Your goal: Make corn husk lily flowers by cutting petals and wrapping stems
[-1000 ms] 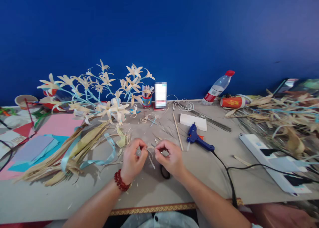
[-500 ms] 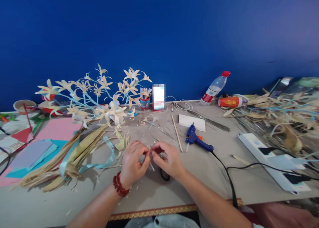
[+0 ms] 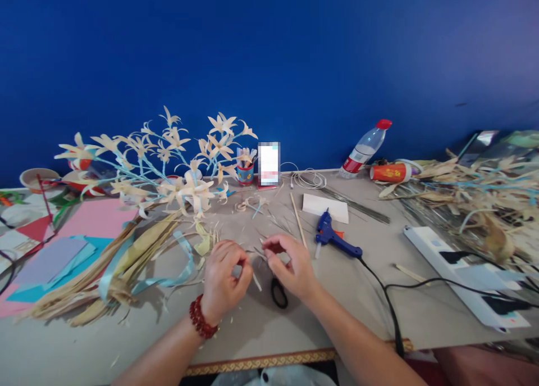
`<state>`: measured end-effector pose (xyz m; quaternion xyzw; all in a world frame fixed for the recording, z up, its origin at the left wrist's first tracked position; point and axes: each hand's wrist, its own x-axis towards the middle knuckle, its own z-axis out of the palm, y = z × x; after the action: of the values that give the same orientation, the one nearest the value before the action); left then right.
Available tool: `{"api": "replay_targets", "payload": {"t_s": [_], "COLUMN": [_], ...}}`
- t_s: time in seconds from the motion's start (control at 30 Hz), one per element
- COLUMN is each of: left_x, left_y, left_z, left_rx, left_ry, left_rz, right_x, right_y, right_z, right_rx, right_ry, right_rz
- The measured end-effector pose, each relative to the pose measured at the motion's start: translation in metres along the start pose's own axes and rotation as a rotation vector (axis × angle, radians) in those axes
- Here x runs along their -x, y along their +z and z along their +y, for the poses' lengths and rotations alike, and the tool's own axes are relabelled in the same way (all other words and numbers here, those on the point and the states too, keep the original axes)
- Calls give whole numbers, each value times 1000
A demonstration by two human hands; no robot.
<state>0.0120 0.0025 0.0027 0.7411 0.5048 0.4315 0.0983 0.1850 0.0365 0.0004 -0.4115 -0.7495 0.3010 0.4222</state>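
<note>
My left hand (image 3: 227, 276), with a red bead bracelet (image 3: 202, 318) at the wrist, has thumb and forefinger pinched together. What it pinches is too small to make out. My right hand (image 3: 290, 265) is a short way to the right, its fingers curled in towards the thumb around something I cannot make out. Thin pale slivers (image 3: 257, 253) show between the two hands; whether they are held or lie on the table cannot be told. Beneath my right hand lies a pair of scissors, of which a black handle loop (image 3: 278, 294) shows.
A blue glue gun (image 3: 337, 237) with a black cord lies to the right, before a white power strip (image 3: 463, 285). Pale flowers on blue stems (image 3: 168, 155) and a bundle of dried husks (image 3: 105, 268) fill the left. A bottle (image 3: 364, 150) leans against the wall.
My hands have moved apart, the right one shifting right, so their fingertips no longer meet. More of the scissors' black handle shows below my right hand.
</note>
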Motion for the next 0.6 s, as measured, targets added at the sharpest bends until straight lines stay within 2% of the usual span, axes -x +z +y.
{"api": "replay_targets", "payload": {"t_s": [0.07,0.17,0.33,0.43,0.6], "left_x": [0,0,0,0,1], "left_y": [1,2,0,-1,0], "left_z": [1,1,-2,-3,0], "left_rx": [7,9,-6,2,16], "left_ry": [8,20,-10,-40,-21], "left_rz": [-19,-37,-20,12,-18], "right_x": [1,2,-1,-2,0], "right_y": [4,11,4,-3,7], "right_z": [-4,-5,7,8,-4], "right_rx": [-1,54,131,90,18], "right_ry": [-40,-61,-43,-6,-21], "right_rz": [-72,-91,-15,33,-105]}}
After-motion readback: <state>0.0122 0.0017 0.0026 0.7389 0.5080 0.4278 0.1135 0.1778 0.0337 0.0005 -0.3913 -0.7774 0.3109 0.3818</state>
